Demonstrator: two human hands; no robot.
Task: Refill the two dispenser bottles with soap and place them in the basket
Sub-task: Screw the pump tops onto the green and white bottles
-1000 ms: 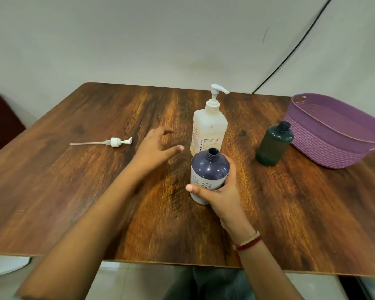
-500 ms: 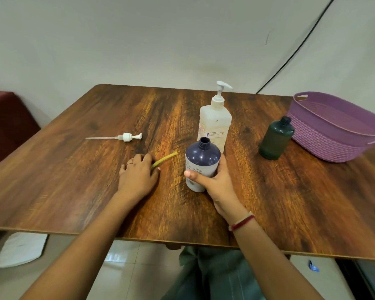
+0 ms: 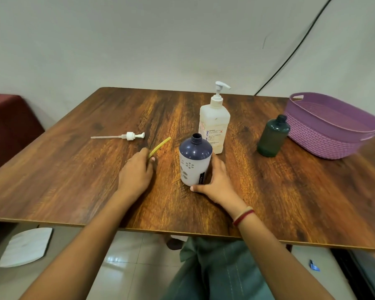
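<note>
Purple bottle (image 3: pixel 194 161) uncapped in right hand (image 3: pixel 218 184) grip, left hand (image 3: pixel 136 174) pinching yellow tube (image 3: pixel 160 146), pump bottle (image 3: pixel 214 124) close behind.

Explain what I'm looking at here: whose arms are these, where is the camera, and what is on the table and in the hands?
There is no machine: a person wears a camera on the head, looking down at their own bare hands. The right hand grips an open, navy-topped white bottle standing on the wooden table. The left hand holds a thin yellow tube. Also on the table: a loose white pump head, a large pump bottle of soap, a dark green bottle and a purple basket.
</note>
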